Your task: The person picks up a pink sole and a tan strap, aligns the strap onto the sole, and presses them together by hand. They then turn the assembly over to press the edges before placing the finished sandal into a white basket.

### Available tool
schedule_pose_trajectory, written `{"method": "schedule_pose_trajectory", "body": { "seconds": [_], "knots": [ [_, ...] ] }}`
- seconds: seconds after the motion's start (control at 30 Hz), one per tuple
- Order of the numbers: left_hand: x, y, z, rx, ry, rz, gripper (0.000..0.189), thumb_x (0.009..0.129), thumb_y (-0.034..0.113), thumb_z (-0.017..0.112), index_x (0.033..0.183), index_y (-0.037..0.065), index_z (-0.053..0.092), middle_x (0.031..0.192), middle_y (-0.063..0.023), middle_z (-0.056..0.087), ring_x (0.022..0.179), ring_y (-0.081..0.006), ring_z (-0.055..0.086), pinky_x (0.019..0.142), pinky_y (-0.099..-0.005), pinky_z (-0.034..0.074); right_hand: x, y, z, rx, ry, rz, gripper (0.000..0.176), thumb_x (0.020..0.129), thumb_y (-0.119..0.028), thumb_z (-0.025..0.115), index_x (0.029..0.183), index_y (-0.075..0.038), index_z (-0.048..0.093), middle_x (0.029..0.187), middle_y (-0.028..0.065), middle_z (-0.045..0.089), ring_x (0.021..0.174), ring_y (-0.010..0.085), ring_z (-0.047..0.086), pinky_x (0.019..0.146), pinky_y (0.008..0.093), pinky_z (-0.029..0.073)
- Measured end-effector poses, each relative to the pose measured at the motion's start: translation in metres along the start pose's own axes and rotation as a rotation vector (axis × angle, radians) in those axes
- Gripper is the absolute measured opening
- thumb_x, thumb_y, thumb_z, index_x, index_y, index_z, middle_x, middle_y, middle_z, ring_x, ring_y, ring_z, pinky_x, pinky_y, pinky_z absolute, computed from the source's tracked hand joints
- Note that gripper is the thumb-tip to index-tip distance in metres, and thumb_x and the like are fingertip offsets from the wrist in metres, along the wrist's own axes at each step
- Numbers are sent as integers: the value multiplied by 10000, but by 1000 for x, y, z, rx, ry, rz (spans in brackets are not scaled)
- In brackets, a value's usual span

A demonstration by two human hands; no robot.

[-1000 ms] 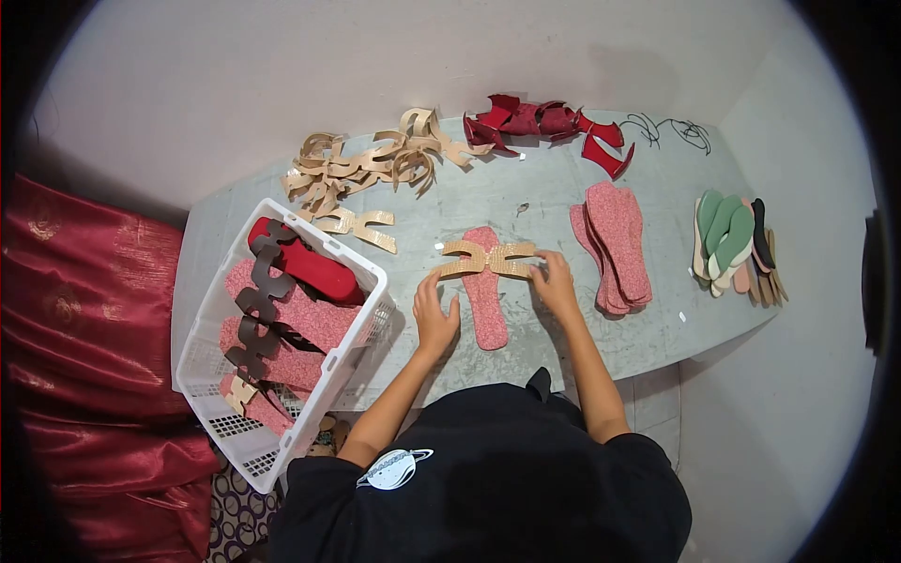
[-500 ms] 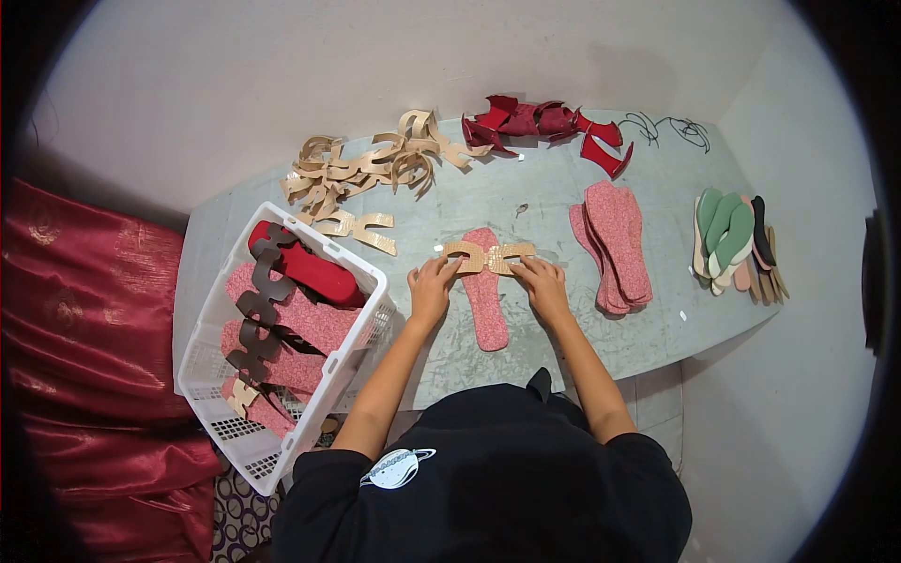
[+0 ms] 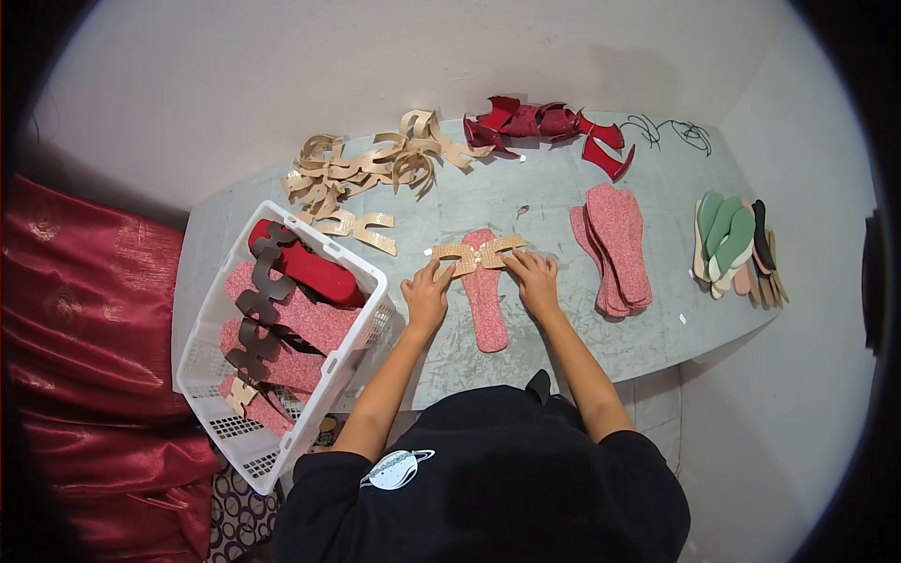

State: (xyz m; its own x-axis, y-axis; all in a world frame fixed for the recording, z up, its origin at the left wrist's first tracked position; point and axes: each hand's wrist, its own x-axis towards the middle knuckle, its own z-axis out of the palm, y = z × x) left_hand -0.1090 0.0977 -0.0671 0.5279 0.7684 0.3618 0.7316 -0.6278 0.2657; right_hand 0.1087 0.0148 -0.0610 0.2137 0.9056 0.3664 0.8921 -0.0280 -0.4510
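A tan, crocodile-textured sandal strap (image 3: 480, 258) lies crosswise over the upper part of a pink speckled insole (image 3: 486, 314) on the table. My left hand (image 3: 427, 295) pinches the strap's lower left end between thumb and fingers. At its lower right end, my right hand (image 3: 535, 283) has its thumb and fingertips on the strap in a similar grip. The undersides of both ends are hidden by my fingers. The narrow heel part of the insole points toward me.
To my left stands a white plastic basket (image 3: 335, 380) holding pink insoles, dark brown straps and a red sole. Tan straps (image 3: 361, 174) and red straps (image 3: 540, 120) pile up at the back. Pink insoles (image 3: 615, 249) and green soles (image 3: 727, 230) lie to the right.
The strap has shifted slightly left on the insole and now lies flatter, its ends less raised. Both hands have moved a little to the left with it.
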Motion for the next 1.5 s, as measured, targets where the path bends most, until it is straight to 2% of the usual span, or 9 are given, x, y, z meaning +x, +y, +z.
{"method": "schedule_pose_trajectory", "body": {
  "seconds": [0.07, 0.3, 0.47, 0.77, 0.83, 1.17, 1.37, 1.5],
  "knots": [
    [-3, 0, 1, -30, 28, -15, 515, 728, 49, 580, 1192, 273, 576, 1226, -66, 510, 1064, -207, 480, 831, -444, 281, -3, -1, 7, -50, 74, 8, 401, 803, -40, 529, 1145, -240, 589, 1203, 27, 557, 1129, 249, 488, 994, 516, 244],
    [-4, 0, 5, -65, 71, -4, 443, 784, 122, 566, 1202, 270, 570, 1252, -100, 494, 1115, -230, 455, 855, -452, 263, -6, 4, 15, -68, 90, 33, 466, 757, 1, 552, 1143, -256, 590, 1191, 15, 560, 1131, 238, 488, 1012, 523, 227],
    [-5, 1, 5, -54, 32, 3, 428, 802, 139, 566, 1209, 272, 563, 1271, -88, 487, 1131, -231, 444, 869, -468, 255, -9, 4, 13, -86, 84, 90, 401, 799, -53, 547, 1140, -257, 596, 1182, 25, 563, 1146, 236, 478, 1018, 512, 222],
    [-4, 1, 8, -36, 43, -38, 407, 814, 155, 558, 1203, 271, 572, 1294, -78, 478, 1154, -245, 430, 893, -460, 246, -8, 5, 13, -83, 82, 46, 456, 768, -43, 568, 1153, -285, 593, 1175, 24, 560, 1127, 240, 483, 1012, 521, 233],
    [-3, 0, 8, -78, 30, -44, 403, 812, 154, 562, 1193, 284, 572, 1310, -81, 464, 1173, -256, 416, 906, -501, 239, -8, 5, 13, -89, 91, 42, 449, 770, -46, 568, 1151, -283, 594, 1175, 23, 560, 1126, 241, 483, 1012, 522, 233],
    [-3, 1, 8, -65, 26, -52, 394, 816, 159, 557, 1185, 296, 575, 1322, -87, 448, 1189, -279, 405, 923, -526, 232, -7, 7, 17, -93, 114, 39, 379, 786, -88, 578, 1120, -264, 606, 1175, 17, 558, 1139, 242, 478, 1014, 547, 216],
    [-2, 7, 7, -22, 24, -73, 333, 840, 218, 523, 1172, 234, 542, 1324, -78, 440, 1197, -291, 391, 919, -555, 231, -6, 4, 12, -78, 79, 47, 345, 783, -86, 586, 1096, -229, 614, 1180, 21, 550, 1172, 244, 459, 1022, 558, 198],
    [-3, 6, 7, 11, 37, -59, 344, 834, 219, 523, 1178, 238, 527, 1300, -62, 444, 1180, -273, 391, 913, -548, 231, -7, 6, 15, -70, 99, 34, 354, 777, -83, 587, 1103, -219, 608, 1178, 34, 549, 1181, 253, 449, 1025, 556, 195]
  ]
}}
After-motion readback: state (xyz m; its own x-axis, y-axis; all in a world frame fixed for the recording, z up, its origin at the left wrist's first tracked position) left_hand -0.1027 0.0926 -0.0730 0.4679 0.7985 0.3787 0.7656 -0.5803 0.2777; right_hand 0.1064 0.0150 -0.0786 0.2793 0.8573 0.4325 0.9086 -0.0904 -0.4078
